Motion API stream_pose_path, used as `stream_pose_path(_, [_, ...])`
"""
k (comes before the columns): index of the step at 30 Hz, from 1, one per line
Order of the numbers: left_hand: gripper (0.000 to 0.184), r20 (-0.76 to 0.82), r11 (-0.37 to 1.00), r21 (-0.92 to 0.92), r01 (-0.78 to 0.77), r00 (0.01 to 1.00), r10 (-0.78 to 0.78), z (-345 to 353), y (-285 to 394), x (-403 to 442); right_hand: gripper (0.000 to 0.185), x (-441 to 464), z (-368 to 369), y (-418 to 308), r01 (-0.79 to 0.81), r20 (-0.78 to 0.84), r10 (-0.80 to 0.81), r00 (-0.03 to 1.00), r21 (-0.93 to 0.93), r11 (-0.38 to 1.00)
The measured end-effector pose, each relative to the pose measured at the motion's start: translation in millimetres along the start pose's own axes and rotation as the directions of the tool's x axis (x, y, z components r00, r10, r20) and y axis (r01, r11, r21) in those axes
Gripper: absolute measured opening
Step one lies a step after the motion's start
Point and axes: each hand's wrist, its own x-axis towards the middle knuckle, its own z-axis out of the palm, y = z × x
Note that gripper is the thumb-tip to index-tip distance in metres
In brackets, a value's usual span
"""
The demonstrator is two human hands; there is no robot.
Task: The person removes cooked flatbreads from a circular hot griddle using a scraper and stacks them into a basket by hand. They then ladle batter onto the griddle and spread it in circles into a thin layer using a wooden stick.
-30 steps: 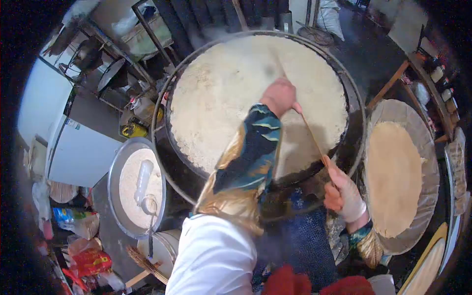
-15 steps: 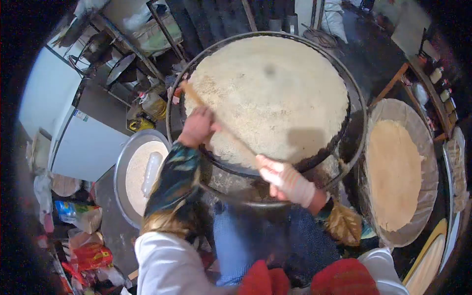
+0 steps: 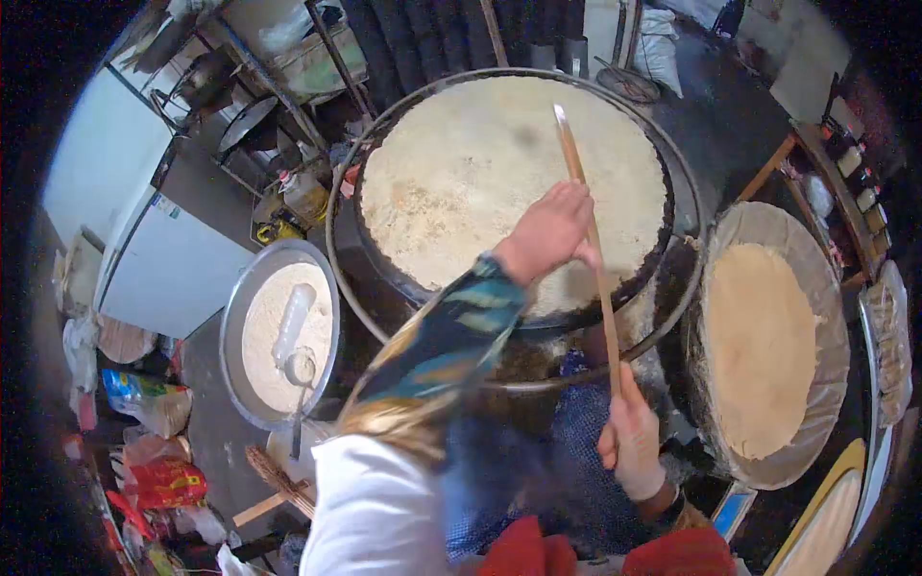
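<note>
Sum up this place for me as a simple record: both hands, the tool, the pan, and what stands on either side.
Left hand: against the wooden stick, partway along; finger curl unclear
Right hand: closed around the stick's near end
Tool: the stick, long and narrow, far end over the pan
Pan: large, round, dark-edged, covered by a pale layer
Left side: metal basin with pale powder and a ladle
Right side: lined container holding tan material
</note>
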Motion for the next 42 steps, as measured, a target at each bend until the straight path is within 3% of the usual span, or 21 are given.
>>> stream_pose_path(1, [0.061,0.191,1.000,0.011,-0.002,0.982,0.000,18.7,-11.5,10.6,0.051,13.7,-2.7,-8.1,-0.007,0.073,-0.008,0.997,0.207,0.978])
stream_pose_path(5, [0.051,0.322,0.987,0.079,0.139,0.934,-0.157,31.0,-67.1,-7.8,0.045,67.3,1.8,-15.1,-0.255,0.372,0.070,0.926,0.477,0.841])
stream_pose_path(7, [0.065,0.122,0.983,-0.045,0.180,0.977,-0.173,26.9,-84.8,-36.5,0.044,77.8,12.3,-18.0,-0.327,0.414,0.123,0.902,0.469,0.820])
stream_pose_path(11, [0.067,0.053,0.964,0.053,0.259,0.964,-0.262,17.9,-108.3,-82.7,0.045,93.9,38.3,-18.0,-0.350,0.487,0.121,0.865,0.414,0.840])
stream_pose_path(15, [0.070,0.021,0.953,0.078,0.292,0.955,-0.295,-6.6,-114.7,-147.5,0.045,88.4,60.8,-3.8,-0.228,0.522,0.058,0.851,0.268,0.936])
stream_pose_path(17, [0.075,0.069,0.909,0.131,0.396,0.911,-0.407,-26.7,-106.9,-187.0,0.052,79.7,78.9,-2.3,0.014,0.466,0.016,0.885,-0.060,0.998])
stream_pose_path(19, [0.076,0.146,0.855,0.126,0.504,0.843,-0.518,-58.1,-83.4,-251.3,0.048,54.5,99.9,6.2,0.032,0.434,0.071,0.898,-0.226,0.974])
stream_pose_path(23, [0.068,-0.101,0.798,0.097,0.595,0.804,-0.587,-98.7,-14.8,-310.8,0.045,25.3,92.3,20.3,0.085,0.450,0.083,0.889,-0.340,0.936])
stream_pose_path(24, [0.064,-0.249,0.739,0.097,0.667,0.735,-0.631,-98.8,-1.6,-322.3,0.041,30.1,82.1,35.6,0.420,0.421,-0.243,0.874,-0.400,0.815])
stream_pose_path(26, [0.063,-0.199,0.735,0.137,0.665,0.745,-0.637,-94.6,4.5,-325.9,0.028,32.6,46.0,37.5,0.700,0.523,-0.501,0.689,-0.661,0.273])
stream_pose_path(28, [0.059,-0.038,0.776,0.173,0.607,0.791,-0.610,-90.4,-6.8,-319.9,0.025,44.8,11.3,27.0,0.369,0.324,-0.302,0.897,-0.924,0.105])
stream_pose_path(29, [0.053,0.038,0.869,0.134,0.477,0.874,-0.485,-86.1,-13.1,-322.0,0.026,59.6,-22.9,46.6,0.359,0.258,-0.523,0.813,-0.928,0.101])
stream_pose_path(32, [0.044,0.203,0.902,0.260,0.344,0.894,-0.400,-58.3,1.8,-321.0,0.051,76.9,-128.7,38.1,0.235,0.100,-0.584,0.806,-0.959,0.161])
stream_pose_path(34, [0.037,0.118,0.911,0.145,0.387,0.907,-0.404,-44.2,22.1,-310.5,0.052,93.0,-188.4,39.6,0.355,0.120,-0.793,0.597,-0.926,0.127])
stream_pose_path(35, [0.033,0.150,0.889,0.144,0.435,0.878,-0.454,-47.0,40.1,-299.3,0.048,83.1,-192.8,21.9,0.138,-0.229,-0.569,0.790,-0.838,0.528])
stream_pose_path(36, [0.031,-0.091,0.906,0.086,0.415,0.909,-0.407,-40.3,58.7,-293.3,0.046,73.5,-176.2,6.0,0.187,-0.397,-0.468,0.789,-0.570,0.800])
stream_pose_path(37, [0.030,-0.106,0.891,-0.026,0.453,0.885,-0.453,-42.9,79.9,-281.5,0.046,67.6,-157.2,1.0,0.203,-0.351,-0.476,0.806,-0.592,0.780])
stream_pose_path(39, [0.022,-0.328,0.854,-0.200,0.481,0.788,-0.521,0.1,118.6,-262.4,0.044,59.3,-104.1,10.5,0.284,-0.455,-0.301,0.838,-0.107,0.953])
stream_pose_path(40, [0.022,-0.267,0.723,-0.218,0.656,0.672,-0.691,17.2,150.2,-238.9,0.042,57.4,-70.2,28.4,0.239,-0.240,-0.277,0.930,-0.177,0.955])
stream_pose_path(41, [0.022,0.142,0.693,-0.206,0.690,0.722,-0.677,-16.5,163.4,-214.7,0.041,47.6,-22.6,43.0,0.215,-0.025,-0.228,0.973,-0.254,0.943])
stream_pose_path(42, [0.025,-0.238,0.803,-0.325,0.499,0.779,-0.580,9.9,184.7,-213.3,0.041,31.4,15.0,44.7,0.266,0.213,-0.193,0.958,-0.403,0.876])
